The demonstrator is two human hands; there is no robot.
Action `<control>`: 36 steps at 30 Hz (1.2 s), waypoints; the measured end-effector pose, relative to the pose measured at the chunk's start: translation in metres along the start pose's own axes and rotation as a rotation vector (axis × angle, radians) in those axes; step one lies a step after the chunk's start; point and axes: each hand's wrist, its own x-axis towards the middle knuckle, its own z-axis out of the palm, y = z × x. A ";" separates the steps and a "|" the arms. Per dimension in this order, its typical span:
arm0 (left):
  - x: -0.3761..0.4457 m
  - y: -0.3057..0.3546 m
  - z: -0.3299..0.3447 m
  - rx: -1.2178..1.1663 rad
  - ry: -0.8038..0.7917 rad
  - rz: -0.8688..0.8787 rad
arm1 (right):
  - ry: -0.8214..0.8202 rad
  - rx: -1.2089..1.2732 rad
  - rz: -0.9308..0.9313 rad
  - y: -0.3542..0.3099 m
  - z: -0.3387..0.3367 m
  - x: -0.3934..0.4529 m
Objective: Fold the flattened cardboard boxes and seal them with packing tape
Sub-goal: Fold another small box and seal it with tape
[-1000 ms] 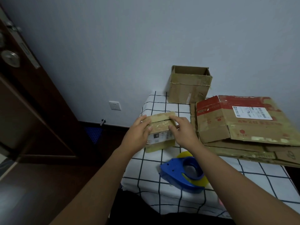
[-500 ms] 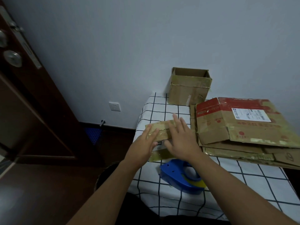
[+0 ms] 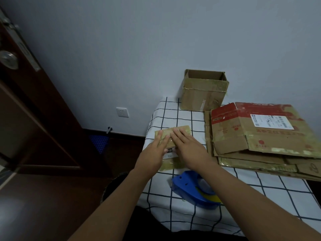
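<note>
Both the left hand (image 3: 155,149) and right hand (image 3: 188,146) lie flat, fingers straight, pressing the small taped box (image 3: 171,136) on the checked tablecloth (image 3: 173,115) (its label mostly hidden). The blue tape dispenser (image 3: 189,188) sits nearer, partly behind the right forearm.
</note>
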 end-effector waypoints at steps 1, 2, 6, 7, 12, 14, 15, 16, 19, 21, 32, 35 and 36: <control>0.000 -0.001 -0.001 0.011 0.006 0.005 | 0.018 0.011 0.023 0.001 -0.002 -0.001; -0.001 -0.003 -0.001 0.026 0.010 0.012 | 0.022 0.023 0.052 0.002 -0.003 -0.001; -0.008 -0.006 0.001 0.076 0.020 0.038 | -0.059 0.049 0.093 0.005 -0.002 -0.002; -0.008 -0.006 0.001 0.066 0.042 0.046 | -0.050 0.046 0.090 0.004 -0.003 -0.001; -0.001 -0.006 -0.003 0.060 0.073 0.030 | -0.014 0.066 0.086 0.002 -0.004 0.005; -0.002 -0.004 -0.006 0.060 0.047 0.013 | -0.047 0.072 0.083 0.001 -0.005 0.005; -0.002 -0.004 -0.008 0.062 0.037 0.009 | -0.060 0.065 0.079 0.001 -0.006 0.006; -0.003 -0.004 -0.010 0.066 0.029 0.006 | -0.078 0.054 0.076 0.001 -0.008 0.005; -0.004 -0.004 -0.012 0.057 -0.024 0.003 | -0.163 0.043 0.068 0.006 -0.011 0.002; -0.005 -0.004 -0.009 0.049 -0.051 0.001 | -0.193 0.043 0.062 0.007 -0.008 0.001; -0.007 -0.015 0.021 0.037 -0.040 -0.046 | -0.094 0.101 0.100 0.006 0.031 0.005; -0.009 -0.012 0.023 0.034 -0.027 -0.070 | -0.113 0.050 0.075 0.008 0.033 0.002; -0.010 -0.011 0.024 0.038 -0.025 -0.085 | -0.131 0.039 0.060 0.008 0.033 0.002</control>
